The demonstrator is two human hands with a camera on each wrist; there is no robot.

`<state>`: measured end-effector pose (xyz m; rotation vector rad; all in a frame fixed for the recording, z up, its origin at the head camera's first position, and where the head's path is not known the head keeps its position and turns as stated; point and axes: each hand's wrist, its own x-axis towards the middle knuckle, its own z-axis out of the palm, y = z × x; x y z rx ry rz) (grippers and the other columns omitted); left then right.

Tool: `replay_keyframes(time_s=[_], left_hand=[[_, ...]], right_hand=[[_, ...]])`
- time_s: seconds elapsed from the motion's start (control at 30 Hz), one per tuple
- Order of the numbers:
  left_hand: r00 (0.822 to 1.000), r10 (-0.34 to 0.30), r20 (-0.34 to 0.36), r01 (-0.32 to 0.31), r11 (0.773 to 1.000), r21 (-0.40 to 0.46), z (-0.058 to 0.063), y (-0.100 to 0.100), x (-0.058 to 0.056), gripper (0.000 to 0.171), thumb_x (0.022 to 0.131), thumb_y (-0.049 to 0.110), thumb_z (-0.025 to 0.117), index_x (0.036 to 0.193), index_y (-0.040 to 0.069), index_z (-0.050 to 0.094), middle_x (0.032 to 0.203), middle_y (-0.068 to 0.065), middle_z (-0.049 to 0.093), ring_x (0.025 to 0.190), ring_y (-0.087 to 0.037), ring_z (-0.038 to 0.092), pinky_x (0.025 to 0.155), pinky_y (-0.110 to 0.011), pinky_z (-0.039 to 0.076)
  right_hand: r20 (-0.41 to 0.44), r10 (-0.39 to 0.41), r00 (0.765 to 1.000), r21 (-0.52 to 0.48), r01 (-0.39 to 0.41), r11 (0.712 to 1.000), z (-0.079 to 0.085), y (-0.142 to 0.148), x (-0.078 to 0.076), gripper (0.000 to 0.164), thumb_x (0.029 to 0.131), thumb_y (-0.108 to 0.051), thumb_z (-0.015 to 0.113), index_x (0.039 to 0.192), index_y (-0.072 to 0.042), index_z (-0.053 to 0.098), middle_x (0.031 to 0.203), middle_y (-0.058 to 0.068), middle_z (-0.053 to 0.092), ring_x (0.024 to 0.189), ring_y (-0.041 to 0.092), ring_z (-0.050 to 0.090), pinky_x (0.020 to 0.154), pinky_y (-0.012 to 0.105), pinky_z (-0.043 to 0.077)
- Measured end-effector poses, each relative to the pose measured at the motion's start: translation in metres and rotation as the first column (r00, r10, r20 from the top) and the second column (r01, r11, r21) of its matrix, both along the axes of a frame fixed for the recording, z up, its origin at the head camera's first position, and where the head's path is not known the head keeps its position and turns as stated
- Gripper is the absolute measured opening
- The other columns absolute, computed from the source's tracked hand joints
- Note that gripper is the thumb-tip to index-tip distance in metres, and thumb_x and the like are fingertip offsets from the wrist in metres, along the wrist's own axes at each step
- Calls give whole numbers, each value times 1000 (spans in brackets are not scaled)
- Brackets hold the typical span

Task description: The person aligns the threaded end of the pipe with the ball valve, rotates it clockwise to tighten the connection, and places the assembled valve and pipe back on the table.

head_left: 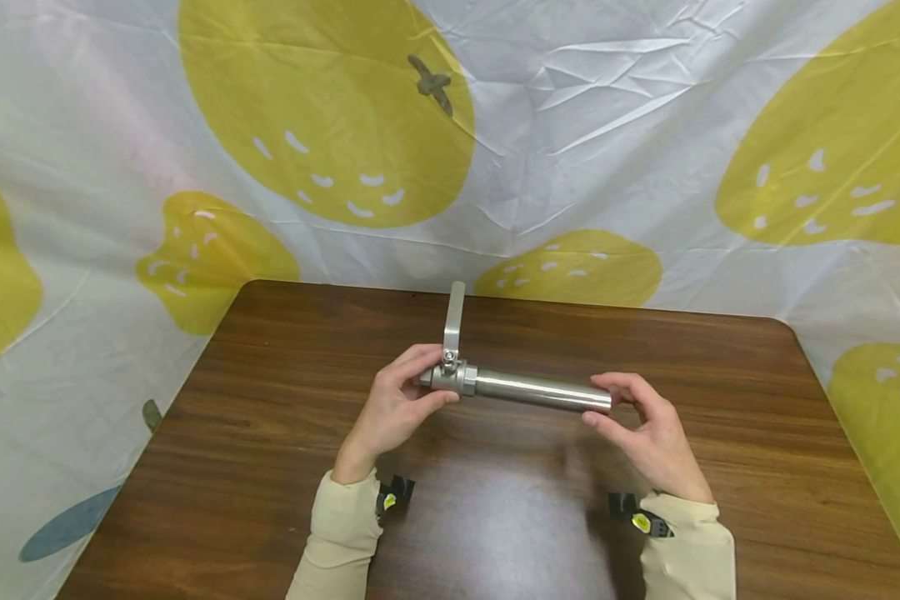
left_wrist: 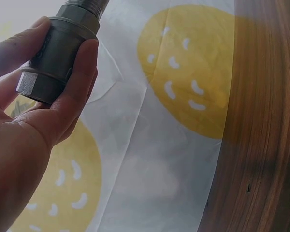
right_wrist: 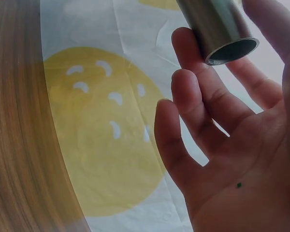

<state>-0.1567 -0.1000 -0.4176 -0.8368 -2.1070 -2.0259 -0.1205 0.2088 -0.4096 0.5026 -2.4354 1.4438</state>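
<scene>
A steel ball valve (head_left: 450, 378) with a long flat lever handle (head_left: 454, 321) is joined to a shiny metal pipe (head_left: 540, 391). My left hand (head_left: 396, 404) grips the valve body between thumb and fingers, and the lever points toward the back of the table. In the left wrist view the valve's hex end (left_wrist: 34, 87) shows beside the palm. My right hand (head_left: 656, 437) pinches the pipe's far end with thumb and fingertips. The right wrist view shows the pipe's open, hollow mouth (right_wrist: 232, 50) above the palm, the other fingers loosely bent below it.
Both hands are over a dark brown wooden table (head_left: 217, 450) with rounded back corners. A white cloth (head_left: 555, 167) printed with yellow fruit hangs behind it and along both sides. Each sleeve cuff carries a black wrist device (head_left: 648, 522).
</scene>
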Motion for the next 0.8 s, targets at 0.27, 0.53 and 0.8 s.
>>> replay_keyframes(time_s=[0.27, 0.53, 0.8], left_hand=[[1000, 13, 19, -13, 1000, -6, 0, 0, 0, 47, 71, -3, 71, 116, -3, 55, 115, -12, 51, 94, -16, 51, 75, -21, 51], [999, 13, 30, -13, 1000, -3, 0, -1, 1, 47, 72, -2, 71, 116, -2, 55, 115, -11, 51, 94, -17, 51, 75, -22, 51], [999, 12, 31, -12, 1000, -5, 2, -1, 1, 47, 72, -2, 71, 116, -1, 56, 115, -10, 51, 95, -17, 52, 76, -22, 51]], right_hand=[[2, 17, 1000, -34, -17, 999, -14, 7, -7, 53, 64, 2, 77, 112, -10, 56, 97, -3, 59, 81, 6, 53, 78, 14, 42], [-6, 27, 1000, -26, -27, 999, -13, 7, -7, 49, 66, 7, 74, 108, -8, 54, 91, -2, 59, 82, 6, 54, 78, 14, 43], [-24, 25, 999, 3, -24, 1000, -13, 7, -6, 49, 66, 9, 73, 108, -8, 55, 92, -3, 58, 83, 4, 54, 77, 12, 42]])
